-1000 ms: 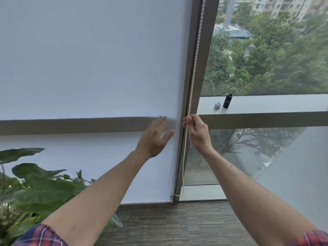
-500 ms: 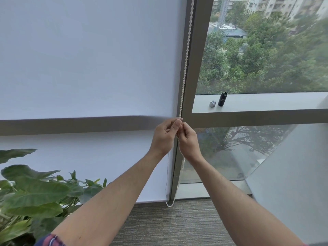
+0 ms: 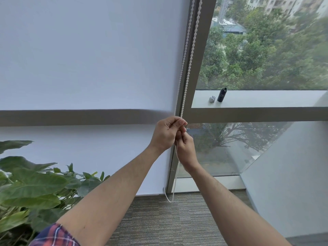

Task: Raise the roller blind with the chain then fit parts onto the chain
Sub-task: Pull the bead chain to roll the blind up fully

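A white roller blind (image 3: 92, 59) covers the left window pane down to the floor. Its white bead chain (image 3: 188, 68) hangs in two strands along the grey window frame, and its loop (image 3: 168, 198) ends just above the carpet. My left hand (image 3: 166, 134) is closed on the chain at the height of the horizontal frame bar. My right hand (image 3: 185, 150) grips the chain directly below, touching the left hand. On the ledge to the right stand a small black cylinder (image 3: 222, 95) and a small silver part (image 3: 211, 99).
A large leafy plant (image 3: 33, 189) fills the lower left corner. A grey window ledge (image 3: 266, 98) runs to the right behind the frame post (image 3: 200, 55). Grey carpet (image 3: 168, 221) lies below. A slanted white panel (image 3: 291, 183) stands at the right.
My left hand came off the blind and closed on the chain just above my right hand. Both hands now hold the chain together, and the view has shifted slightly.
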A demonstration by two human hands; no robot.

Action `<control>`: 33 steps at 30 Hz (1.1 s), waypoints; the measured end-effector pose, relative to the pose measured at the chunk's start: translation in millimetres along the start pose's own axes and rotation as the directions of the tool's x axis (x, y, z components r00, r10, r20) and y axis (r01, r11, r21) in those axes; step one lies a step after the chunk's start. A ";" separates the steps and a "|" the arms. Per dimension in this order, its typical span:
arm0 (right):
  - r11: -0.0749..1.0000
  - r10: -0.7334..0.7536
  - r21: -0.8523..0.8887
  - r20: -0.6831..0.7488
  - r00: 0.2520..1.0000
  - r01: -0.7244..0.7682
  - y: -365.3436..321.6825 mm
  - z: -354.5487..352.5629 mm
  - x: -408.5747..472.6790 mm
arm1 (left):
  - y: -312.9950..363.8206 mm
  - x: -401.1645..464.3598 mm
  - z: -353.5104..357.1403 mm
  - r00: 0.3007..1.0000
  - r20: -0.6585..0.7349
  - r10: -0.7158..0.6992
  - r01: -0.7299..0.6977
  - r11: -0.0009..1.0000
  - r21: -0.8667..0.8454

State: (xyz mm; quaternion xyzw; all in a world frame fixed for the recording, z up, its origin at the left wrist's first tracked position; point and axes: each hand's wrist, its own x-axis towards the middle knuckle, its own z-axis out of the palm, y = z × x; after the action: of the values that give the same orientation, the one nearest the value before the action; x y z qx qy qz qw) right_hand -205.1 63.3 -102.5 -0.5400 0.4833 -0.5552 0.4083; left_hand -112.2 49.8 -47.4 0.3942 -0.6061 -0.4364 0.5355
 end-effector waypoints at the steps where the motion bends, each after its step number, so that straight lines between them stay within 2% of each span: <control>1: 1.000 -0.001 -0.007 0.001 1.000 0.001 0.8 -0.2 -1.2 | -0.7 -1.1 -0.1 1.000 0.000 0.007 -0.007 1.000 0.015; 10: 0.998 0.066 -0.020 0.010 0.998 -0.066 16.8 -0.3 -21.2 | -19.2 -19.1 0.9 1.000 -0.002 0.011 -0.011 0.998 0.059; 16: 0.989 0.146 -0.020 0.034 0.989 -0.145 43.9 -5.0 -41.8 | -38.0 -36.7 -2.4 0.995 0.056 -0.086 0.082 0.994 0.066; 20: 0.987 0.161 -0.011 0.056 0.985 -0.160 43.5 -2.3 -49.5 | -43.5 -46.5 -0.3 0.997 0.002 -0.080 0.080 0.993 0.092; 23: 0.977 0.205 -0.069 0.077 0.976 -0.200 52.1 -5.5 -59.3 | -52.5 -58.1 2.2 0.996 -0.024 -0.087 0.089 0.988 0.124; 27: 0.951 0.297 -0.127 0.121 0.947 -0.282 73.5 -11.9 -85.5 | -71.6 -84.8 2.1 0.991 0.010 -0.131 0.127 0.975 0.184; 30: 0.922 0.380 -0.154 0.189 0.906 -0.355 78.7 -16.4 -99.7 | -78.1 -98.4 1.9 0.989 0.001 -0.150 0.146 0.964 0.221; 33: 0.883 0.406 -0.370 0.295 0.865 -0.288 66.8 -32.3 -92.0 | -79.4 -99.8 1.2 0.990 -0.009 -0.142 0.140 0.961 0.238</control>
State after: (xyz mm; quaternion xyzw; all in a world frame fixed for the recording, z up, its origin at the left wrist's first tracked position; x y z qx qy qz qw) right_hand -234.2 142.8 -185.0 -0.5941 0.5714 -0.2777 0.4934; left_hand -101.0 119.8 -153.4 0.4959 -0.6266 -0.3992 0.4496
